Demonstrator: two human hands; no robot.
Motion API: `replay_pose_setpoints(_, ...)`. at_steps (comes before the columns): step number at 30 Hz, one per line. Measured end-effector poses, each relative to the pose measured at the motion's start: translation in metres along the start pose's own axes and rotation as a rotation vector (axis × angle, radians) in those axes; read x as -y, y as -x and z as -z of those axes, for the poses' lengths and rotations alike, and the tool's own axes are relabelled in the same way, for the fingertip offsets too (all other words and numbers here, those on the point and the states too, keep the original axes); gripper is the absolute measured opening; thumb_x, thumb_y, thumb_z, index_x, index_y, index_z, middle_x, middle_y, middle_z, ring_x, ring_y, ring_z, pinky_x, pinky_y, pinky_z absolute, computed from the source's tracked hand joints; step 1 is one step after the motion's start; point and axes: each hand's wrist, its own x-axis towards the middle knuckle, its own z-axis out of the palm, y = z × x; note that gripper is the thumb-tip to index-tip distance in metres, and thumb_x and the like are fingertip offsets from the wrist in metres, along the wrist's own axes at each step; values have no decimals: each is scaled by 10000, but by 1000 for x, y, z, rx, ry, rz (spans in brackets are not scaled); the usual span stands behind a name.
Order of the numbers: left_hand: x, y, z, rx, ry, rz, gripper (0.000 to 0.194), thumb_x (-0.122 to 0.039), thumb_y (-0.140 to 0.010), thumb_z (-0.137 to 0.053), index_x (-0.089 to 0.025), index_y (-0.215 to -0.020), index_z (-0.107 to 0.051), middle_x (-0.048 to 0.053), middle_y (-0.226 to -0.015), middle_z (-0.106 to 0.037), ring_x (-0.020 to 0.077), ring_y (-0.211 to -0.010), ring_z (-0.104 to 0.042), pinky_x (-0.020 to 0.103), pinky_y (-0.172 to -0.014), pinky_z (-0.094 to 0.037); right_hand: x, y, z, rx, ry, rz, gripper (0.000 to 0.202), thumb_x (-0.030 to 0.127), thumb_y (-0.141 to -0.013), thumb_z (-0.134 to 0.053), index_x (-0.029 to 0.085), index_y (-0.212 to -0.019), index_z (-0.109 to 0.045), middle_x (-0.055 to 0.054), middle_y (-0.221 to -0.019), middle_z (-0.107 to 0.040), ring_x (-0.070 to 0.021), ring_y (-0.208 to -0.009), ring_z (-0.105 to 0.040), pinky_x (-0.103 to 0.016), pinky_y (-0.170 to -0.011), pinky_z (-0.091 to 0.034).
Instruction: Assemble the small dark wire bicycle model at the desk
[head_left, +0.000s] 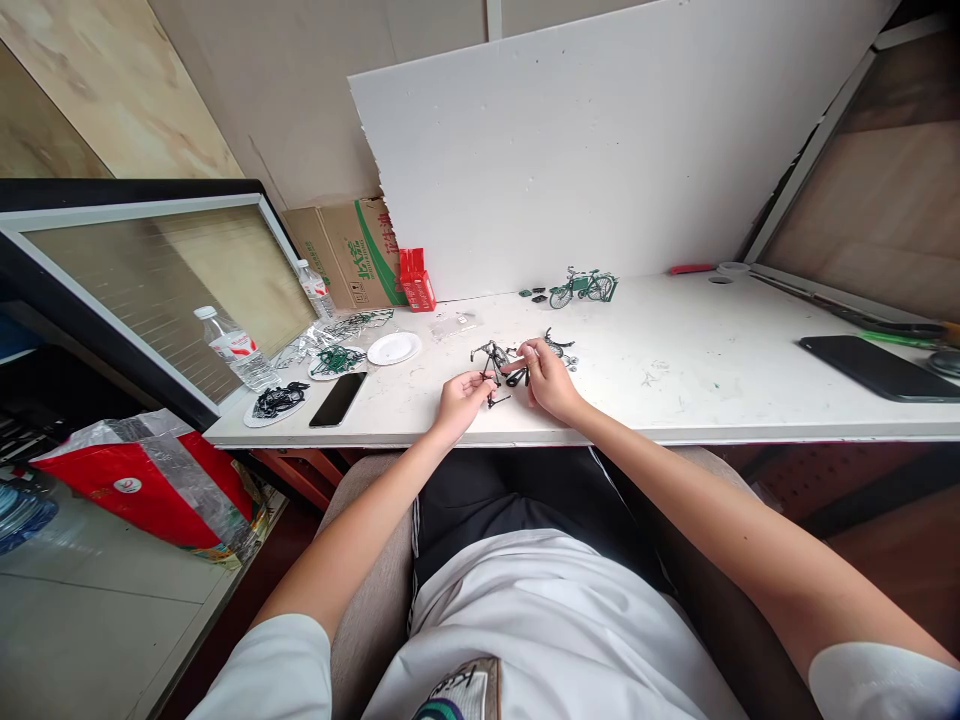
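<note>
Foam board point(600, 140): one, white, leaning upright well beyond the fingers, behind the whole table.
Table point(750, 390): one, white, scuffed; both hands work over its near edge.
Window frame point(150, 270): one, black-edged, lying flat far to the left of the fingers.
Cardboard box point(349, 250): one, brown with green print, far beyond and left of the left hand.
Phones: two, both dark and lying flat; one phone point(338, 398) just left of the left hand, the other phone point(877, 367) well to the right of the right hand.
Water bottles: two, clear with white caps; near bottle point(234, 347) and far bottle point(315, 288), both well left of the fingers.
Hands: two. Left hand point(461, 398) has thumb and forefinger pinched on the bicycle frame. Right hand point(547, 378) has its fingertips pressed together on a small dark part against the same frame.
Finished model bicycle point(583, 287): one, green, standing upright well beyond the right hand.
Bicycle frame point(491, 362): one, between the two hands, held just above the table; thin black wire-like bars, part built, with a small rod hanging below it. Finer detail is too small to tell.
Round plates: three, left of the left hand; one plate point(393, 348) bare white, one point(336, 361) holding green parts, one point(277, 402) holding black parts.
Red pack point(416, 280): one, beyond the left hand.
</note>
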Motion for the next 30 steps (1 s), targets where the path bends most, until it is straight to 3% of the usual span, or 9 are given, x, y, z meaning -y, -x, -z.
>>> replay_pose_setpoints(3, 1, 0, 0, 4, 0, 4, 308, -309, -826, -757, -107, -1057, -738, 76, -872, -752, 136, -762, -676, 257, -727, -514, -2, -2, 0, 19, 12, 7, 537, 731, -999, -425, 227, -1017, -610, -104, -980, -784, -164, -458, -529, -372, -558, -456)
replay_pose_setpoints(8, 1, 0, 1, 5, 3, 4, 307, -301, -821, -758, -102, -1053, -737, 68, -842, -743, 135, -752, -670, 251, -714, -500, -6, -4, 0, 26, 71, 81, 477, 648, -1003, -510, 210, -889, -662, -67, -784, -739, -205, -642, -590, -359, -699, -476)
replay_pose_setpoints(12, 2, -1, 1, 8, 2, 3, 302, -306, -827, -759, -104, -1051, -740, 70, -845, -746, 135, -752, -669, 254, -723, -503, -8, -4, 0, 57, 84, 133, 437, 598, -995, -553, 207, -829, -654, -70, -855, -739, -222, -819, -633, -345, -790, -470)
replay_pose_setpoints(23, -1, 1, 0, 9, -2, -2, 285, -309, -817, -766, -116, -1025, -742, 65, -834, -747, 147, -763, -678, 271, -749, -518, -8, -6, 0, 178, 184, 147, 416, 536, -997, -557, 196, -797, -688, -51, -822, -727, -206, -782, -610, -334, -784, -447)
replay_pose_setpoints(30, 1, 0, 0, 8, 13, 3, 294, -295, -810, -774, -113, -1038, -738, 67, -850, -746, 138, -753, -673, 256, -714, -507, -5, -4, -1, 124, 178, 140, 458, 572, -1039, -452, 189, -909, -666, -60, -855, -679, -203, -772, -562, -325, -755, -423)
